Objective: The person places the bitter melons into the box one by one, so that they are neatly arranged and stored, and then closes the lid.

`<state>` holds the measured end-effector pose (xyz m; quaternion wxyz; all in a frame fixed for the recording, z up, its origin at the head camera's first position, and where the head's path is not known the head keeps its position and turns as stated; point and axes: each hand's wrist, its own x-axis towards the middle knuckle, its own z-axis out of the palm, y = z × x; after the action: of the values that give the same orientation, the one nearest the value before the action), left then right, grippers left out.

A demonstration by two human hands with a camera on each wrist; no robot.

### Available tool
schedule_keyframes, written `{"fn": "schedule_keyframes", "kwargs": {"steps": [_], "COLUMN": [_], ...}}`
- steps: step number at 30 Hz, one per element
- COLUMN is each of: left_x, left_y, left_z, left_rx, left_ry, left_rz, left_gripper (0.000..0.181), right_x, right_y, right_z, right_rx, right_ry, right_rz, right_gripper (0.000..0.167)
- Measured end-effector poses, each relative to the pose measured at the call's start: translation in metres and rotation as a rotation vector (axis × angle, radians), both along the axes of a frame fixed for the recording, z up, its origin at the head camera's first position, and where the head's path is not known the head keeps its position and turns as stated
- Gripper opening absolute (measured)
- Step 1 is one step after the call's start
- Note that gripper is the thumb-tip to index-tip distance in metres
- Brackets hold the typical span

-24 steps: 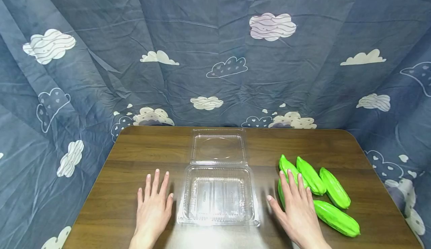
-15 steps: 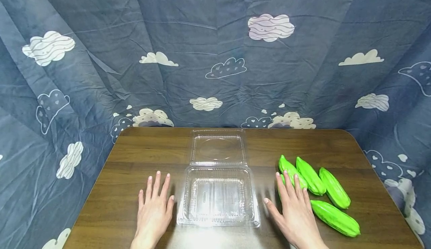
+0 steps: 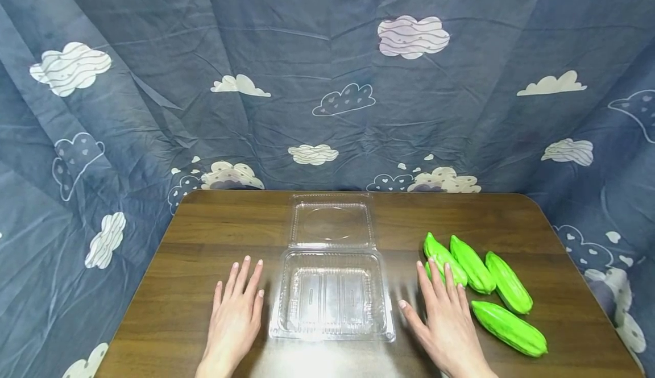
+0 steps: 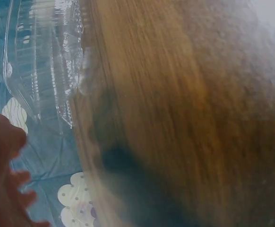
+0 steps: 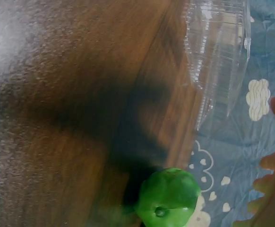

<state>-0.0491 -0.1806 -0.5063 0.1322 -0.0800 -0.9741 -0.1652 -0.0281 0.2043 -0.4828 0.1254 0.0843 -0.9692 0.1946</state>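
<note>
While left hand (image 3: 232,318) and right hand (image 3: 446,322) are empty, fingers out, the lower-right fruit (image 3: 509,329) slants down-right beside the latter.

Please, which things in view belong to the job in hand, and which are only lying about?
Probably in the job, being nearest the bare left hand and right hand:
open hinged container of clear plastic
long, ridged, bright green pieces

Apparently only surroundings:
brown wooden table
dark blue curtain with white clouds

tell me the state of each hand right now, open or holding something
Left hand: open, holding nothing, beside the clear container.
Right hand: open, holding nothing, near the green fruits.
</note>
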Motion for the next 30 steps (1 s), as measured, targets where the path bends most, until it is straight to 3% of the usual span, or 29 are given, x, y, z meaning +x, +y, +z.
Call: {"fn": "schedule_keyframes", "kwargs": {"steps": [8, 16, 20, 22, 24, 27, 30], "left_x": [-0.002, 0.002, 0.002, 0.005, 0.007, 0.009, 0.009], "left_y": [0.004, 0.01, 0.014, 0.019, 0.02, 0.02, 0.016], "left_z": [0.001, 0.001, 0.0, 0.007, 0.006, 0.003, -0.009], "left_rx": [0.181, 0.488, 0.63, 0.704, 0.786, 0.899, 0.996], "left_ry": [0.11, 0.099, 0.036, -0.022, -0.071, -0.144, -0.204], "left_rz": [-0.139, -0.241, -0.234, -0.201, -0.188, -0.184, -0.196], "left_gripper": [0.057, 0.054, 0.056, 0.054, 0.051, 0.048, 0.048], "right_x": [-0.001, 0.001, 0.003, 0.004, 0.004, 0.005, 0.006], "right_y": [0.005, 0.016, 0.023, 0.027, 0.03, 0.035, 0.041], "right_z": [-0.002, -0.006, -0.007, -0.007, -0.009, -0.013, -0.016], "right_rx": [-0.112, -0.235, -0.296, -0.33, -0.361, -0.406, -0.435], "right_ry": [0.105, 0.182, 0.173, 0.202, 0.245, 0.33, 0.367], "right_rz": [0.062, 0.143, 0.16, 0.172, 0.186, 0.21, 0.213], "right_gripper": [0.076, 0.074, 0.073, 0.069, 0.065, 0.057, 0.057]}}
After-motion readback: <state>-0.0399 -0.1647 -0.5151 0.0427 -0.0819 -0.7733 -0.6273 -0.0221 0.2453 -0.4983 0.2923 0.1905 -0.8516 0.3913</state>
